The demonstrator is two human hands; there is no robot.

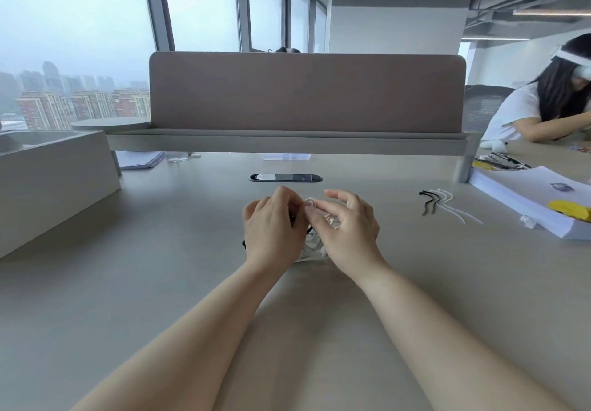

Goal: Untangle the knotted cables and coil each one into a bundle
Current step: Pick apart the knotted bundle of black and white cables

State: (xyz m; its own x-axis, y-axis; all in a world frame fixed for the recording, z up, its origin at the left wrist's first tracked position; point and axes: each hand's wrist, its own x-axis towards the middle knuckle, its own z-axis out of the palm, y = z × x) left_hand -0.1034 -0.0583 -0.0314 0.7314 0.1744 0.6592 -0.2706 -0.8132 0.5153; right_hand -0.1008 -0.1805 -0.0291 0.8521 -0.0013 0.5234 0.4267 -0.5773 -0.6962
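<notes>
cable tangle between left hand, right hand

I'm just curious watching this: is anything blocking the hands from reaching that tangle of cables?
Nothing visible. Both the left hand and right hand hold the cable tangle; the loose ties lie apart, to the right.

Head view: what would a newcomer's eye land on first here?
First come the two hands at centre. The left hand and right hand meet over a tangle of white and black cables on the grey desk, fingers pinching it. To the right, loose black and white ties lie near a paper stack, and a brown divider panel stands behind.
</notes>
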